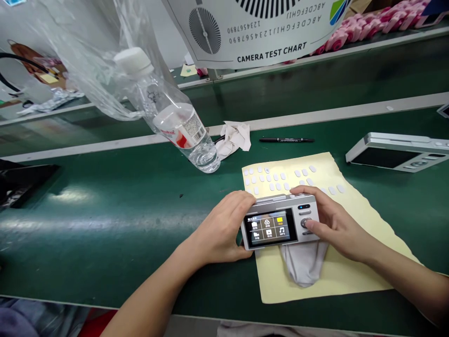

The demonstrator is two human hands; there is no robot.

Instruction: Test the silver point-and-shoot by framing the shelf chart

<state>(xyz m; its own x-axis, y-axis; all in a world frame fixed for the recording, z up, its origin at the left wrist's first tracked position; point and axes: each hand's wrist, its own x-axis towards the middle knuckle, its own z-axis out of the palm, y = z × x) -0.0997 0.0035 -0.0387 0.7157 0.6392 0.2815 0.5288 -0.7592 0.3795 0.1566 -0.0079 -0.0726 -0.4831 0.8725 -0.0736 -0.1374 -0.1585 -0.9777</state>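
Note:
A silver digital camera (280, 220) is held up between both my hands, its lit screen facing me with a grid of menu icons, one of them yellow. My left hand (224, 229) grips its left end, fingers on top and thumb below. Around the right end is my right hand (329, 224), its thumb on the round control pad and its index finger along the top edge. Under the camera, a grey cloth (305, 267) lies on a yellow sheet (354, 262) that carries rows of small white oval stickers (271, 186).
A second silver camera (386, 157) stands at the right. Behind the sheet lie a black pen (286, 140) and crumpled tissue (236, 138). A water bottle (182, 126) stands left of them beside hanging clear plastic (94, 61). A camera test chart (266, 37) hangs at the back.

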